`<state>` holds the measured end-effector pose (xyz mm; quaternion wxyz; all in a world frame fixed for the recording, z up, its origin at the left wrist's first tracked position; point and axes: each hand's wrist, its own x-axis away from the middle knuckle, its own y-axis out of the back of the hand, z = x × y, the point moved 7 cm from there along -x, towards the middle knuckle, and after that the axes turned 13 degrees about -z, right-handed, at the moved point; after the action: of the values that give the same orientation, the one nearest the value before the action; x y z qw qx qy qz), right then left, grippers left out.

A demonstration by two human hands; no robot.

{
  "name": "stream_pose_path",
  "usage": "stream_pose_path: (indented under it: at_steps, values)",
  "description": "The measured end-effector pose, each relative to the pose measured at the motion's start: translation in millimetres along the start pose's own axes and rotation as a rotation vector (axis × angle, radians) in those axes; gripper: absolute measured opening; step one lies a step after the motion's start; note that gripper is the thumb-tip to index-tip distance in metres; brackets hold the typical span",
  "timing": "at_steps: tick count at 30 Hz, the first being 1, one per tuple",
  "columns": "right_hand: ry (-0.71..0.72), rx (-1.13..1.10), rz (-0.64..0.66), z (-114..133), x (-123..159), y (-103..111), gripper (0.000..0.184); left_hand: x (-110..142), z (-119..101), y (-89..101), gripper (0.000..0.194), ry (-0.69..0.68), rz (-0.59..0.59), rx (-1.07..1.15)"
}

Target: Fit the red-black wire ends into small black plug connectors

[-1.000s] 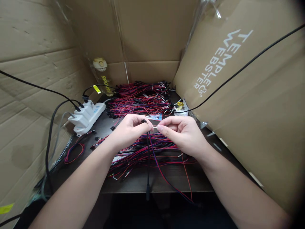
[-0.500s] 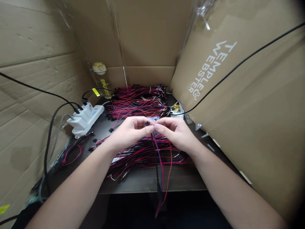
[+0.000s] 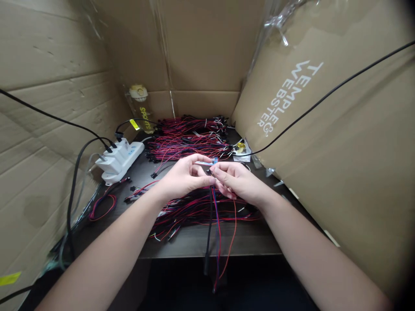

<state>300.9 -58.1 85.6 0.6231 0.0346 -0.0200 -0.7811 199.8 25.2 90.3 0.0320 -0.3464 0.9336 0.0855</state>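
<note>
In the middle of the view my left hand (image 3: pixel 186 176) and my right hand (image 3: pixel 238 179) meet at the fingertips. Between them is a small black connector (image 3: pixel 208 172) on a wire harness (image 3: pixel 218 229). Its black, blue and red wires hang down past the table's front edge. My left thumb and fingers are closed around the connector end. From the right side, my right thumb and index finger pinch at the same end. Just behind the fingertips shows a small blue piece (image 3: pixel 215 160), partly hidden; I cannot tell whether it is touched.
Bundled red and black wires (image 3: pixel 189 144) lie at the back, and another loose pile (image 3: pixel 188 211) lies under my hands. A white power strip (image 3: pixel 121 160) with plugs stands left, near a coiled wire (image 3: pixel 103 207). Cardboard walls (image 3: pixel 201 52) surround the dark table (image 3: pixel 253 246). A bottle (image 3: pixel 141 108) stands behind.
My fingers have shifted around the connector; the right hand's lower fingers now show beneath it. The hanging wires have swung slightly, and more of the blue piece shows. The view has moved a little.
</note>
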Motion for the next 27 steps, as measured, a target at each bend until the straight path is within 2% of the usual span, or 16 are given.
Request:
stream_pose_path:
  at_steps: [3,6,9,11,12,14,15,17,18,20,23,27]
  values:
    - [-0.041,0.084,-0.041,-3,2,-2,0.035,1,-2,-4.6,0.059,-0.115,-0.012,-0.155]
    - [-0.077,0.114,-0.092,-5,1,2,0.027,4,-4,-8.2,0.056,-0.178,-0.003,-0.195]
    - [-0.007,0.117,-0.121,6,-3,15,0.027,11,-1,-16.2,0.08,-0.135,0.135,-0.146]
    - [0.103,0.103,-0.161,24,-5,30,0.028,17,3,-24.5,0.093,-0.101,0.273,-0.139]
    - [0.154,0.094,-0.192,36,-6,39,0.027,21,4,-28.6,0.093,-0.103,0.333,-0.166]
    - [0.314,-0.033,-0.328,65,-4,61,0.026,26,3,-36.0,0.079,-0.158,0.424,-0.261]
    - [0.409,-0.13,-0.42,79,-1,73,0.026,29,2,-39.8,0.065,-0.19,0.469,-0.292]
    - [0.536,-0.254,-0.552,100,2,91,0.022,33,-2,-45.2,0.037,-0.241,0.552,-0.281]
    - [0.584,-0.279,-0.597,108,3,98,0.019,33,-4,-45.6,0.03,-0.243,0.578,-0.246]
    - [0.623,-0.277,-0.65,116,0,107,0.014,31,-7,-39.8,0.034,-0.198,0.579,-0.137]
    - [0.556,-0.3,-0.693,116,-9,114,0.014,23,-10,-21.7,0.039,-0.098,0.515,-0.003]
    - [0.49,-0.348,-0.753,114,-16,115,0.013,19,-8,-5.7,0.045,-0.076,0.416,-0.007]
